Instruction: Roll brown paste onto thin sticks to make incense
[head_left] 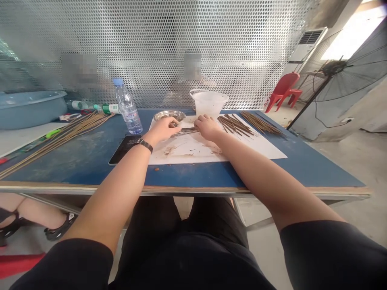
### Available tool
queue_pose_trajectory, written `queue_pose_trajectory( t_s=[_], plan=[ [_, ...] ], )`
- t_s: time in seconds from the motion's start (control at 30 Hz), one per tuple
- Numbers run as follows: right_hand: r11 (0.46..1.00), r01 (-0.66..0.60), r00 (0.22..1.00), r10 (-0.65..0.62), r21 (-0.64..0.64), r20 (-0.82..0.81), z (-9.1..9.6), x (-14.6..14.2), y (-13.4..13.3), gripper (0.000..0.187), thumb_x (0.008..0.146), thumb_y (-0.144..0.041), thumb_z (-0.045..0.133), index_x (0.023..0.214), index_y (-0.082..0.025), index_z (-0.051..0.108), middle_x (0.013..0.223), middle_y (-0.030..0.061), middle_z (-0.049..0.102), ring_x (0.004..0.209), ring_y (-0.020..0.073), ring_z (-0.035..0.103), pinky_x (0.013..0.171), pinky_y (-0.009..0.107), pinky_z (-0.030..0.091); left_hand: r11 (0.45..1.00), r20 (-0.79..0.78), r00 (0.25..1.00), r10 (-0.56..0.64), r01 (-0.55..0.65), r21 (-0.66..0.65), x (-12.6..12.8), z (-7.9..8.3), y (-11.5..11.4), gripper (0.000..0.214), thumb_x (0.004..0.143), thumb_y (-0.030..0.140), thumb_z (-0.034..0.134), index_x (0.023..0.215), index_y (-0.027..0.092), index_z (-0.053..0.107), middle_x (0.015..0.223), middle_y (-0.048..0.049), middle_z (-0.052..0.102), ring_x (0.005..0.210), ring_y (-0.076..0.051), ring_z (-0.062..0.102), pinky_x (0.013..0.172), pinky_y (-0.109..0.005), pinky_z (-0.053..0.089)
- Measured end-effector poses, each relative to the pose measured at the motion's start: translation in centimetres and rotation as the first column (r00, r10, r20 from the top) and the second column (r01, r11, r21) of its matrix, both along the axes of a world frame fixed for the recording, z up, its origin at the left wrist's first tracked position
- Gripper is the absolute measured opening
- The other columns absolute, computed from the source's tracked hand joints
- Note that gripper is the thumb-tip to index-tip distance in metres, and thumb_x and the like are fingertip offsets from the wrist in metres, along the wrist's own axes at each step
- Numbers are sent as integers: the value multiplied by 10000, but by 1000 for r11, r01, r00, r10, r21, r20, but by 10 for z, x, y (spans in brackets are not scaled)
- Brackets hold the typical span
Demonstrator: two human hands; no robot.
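Note:
A bundle of thin sticks [186, 131] lies across the white board [193, 155] between my hands. My right hand [208, 127] is closed over the bundle's right end, its fingers curled down. At the other end, beside a shiny metal bowl [157, 115], my left hand [163, 129] has its thumb and fingers curled together. A small brownish bit shows at those fingertips, too small to name. Dark brown coated sticks [236, 125] are spread on the board to the right of my right hand. A translucent white bucket [210, 104] stands just behind that hand.
A water bottle [129, 108] and a black tablet [122, 149] are left of the board. Long thin canes [66, 135] and a blue basin [30, 108] lie farther left. More brown sticks [261, 123] rest at right. A perforated metal screen [145, 48] rises behind the table.

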State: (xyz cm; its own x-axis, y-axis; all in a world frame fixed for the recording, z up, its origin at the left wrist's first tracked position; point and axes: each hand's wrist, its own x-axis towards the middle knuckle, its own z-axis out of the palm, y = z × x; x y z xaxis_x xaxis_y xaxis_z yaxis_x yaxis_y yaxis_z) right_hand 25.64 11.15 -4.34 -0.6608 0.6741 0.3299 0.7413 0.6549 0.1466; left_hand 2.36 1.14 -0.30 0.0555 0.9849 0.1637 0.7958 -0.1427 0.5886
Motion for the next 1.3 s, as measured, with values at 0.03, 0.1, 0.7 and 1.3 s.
queue_pose_trajectory(
  t_s=[0.03,0.1,0.7,1.3],
  plan=[
    [1000,6,1000,-6,0,-16,1,1,0,356,976,-55,411,1168,-164,690,1299,192,646,1207,363,522,946,454,413,1000,8,1000,3,-3,14,0,0,0,410,908,517,715,1224,256,699,1134,-120,744,811,-247,680,638,-351,496],
    [1000,16,999,-17,-17,-40,3,3,0,348,974,-50,415,1163,-161,686,1269,188,671,1195,355,539,946,448,410,999,26,1000,5,-6,38,0,0,0,377,914,505,712,1191,250,701,1134,-116,742,814,-239,677,653,-352,503],
    [980,-91,980,57,-175,-192,24,24,-6,243,925,-130,564,1022,-125,788,1117,164,731,1073,286,649,935,356,480,995,165,986,-31,15,101,-2,-1,3,270,867,462,783,1004,232,747,1110,-119,758,874,-236,695,719,-359,531],
    [498,-766,358,-195,-406,-913,14,-3,-38,334,770,-388,929,764,-201,653,713,-2,669,680,131,616,684,300,530,933,300,915,-268,325,-155,6,-14,10,187,774,153,647,918,212,750,978,-67,722,833,-177,643,731,-315,526]
  ],
)
